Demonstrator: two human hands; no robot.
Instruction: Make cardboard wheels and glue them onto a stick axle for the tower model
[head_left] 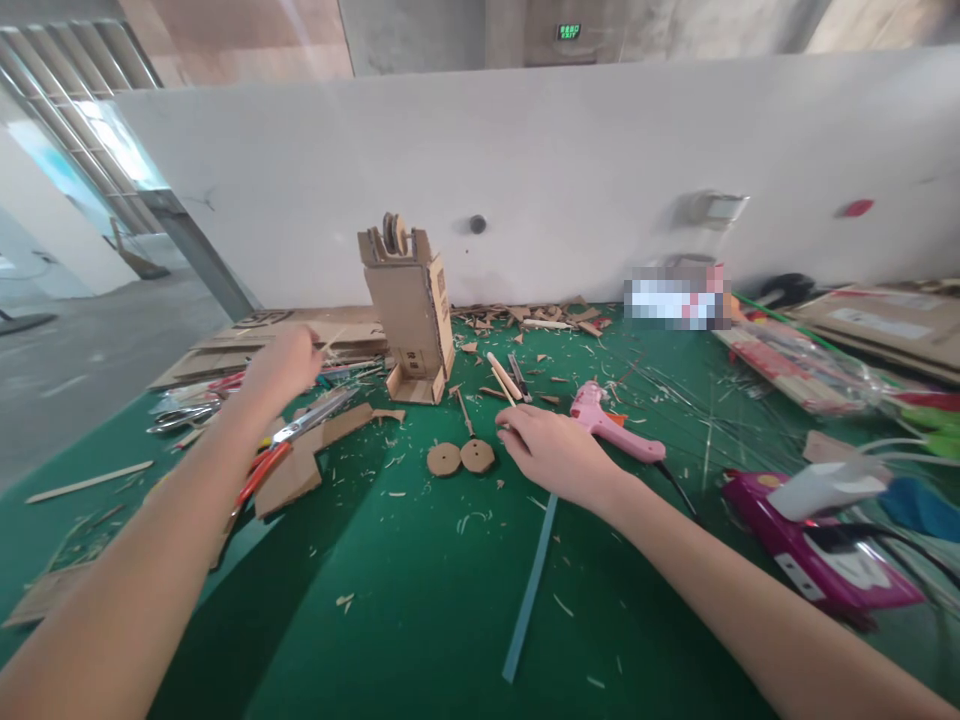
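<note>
My left hand (289,362) is raised over the left side of the table, its fingers pinched on a thin pale wooden stick, slightly blurred. On the right, my right hand (551,450) is closed on another thin wooden stick (508,392) that points up and away. Two cardboard discs (444,459) with small centre holes lie flat just left of my right hand. Behind them stands an upright cardboard structure (405,315) with a cardboard wheel (394,234) at its top. A pink glue gun (611,425) rests beyond my right wrist.
Orange-handled scissors (262,470) and cardboard pieces (289,485) lie at the left. A blue strip (531,590) is in front. Cardboard scraps (525,318) line the white partition (525,180). A purple power strip (825,550) with plugs and cables sits at the right.
</note>
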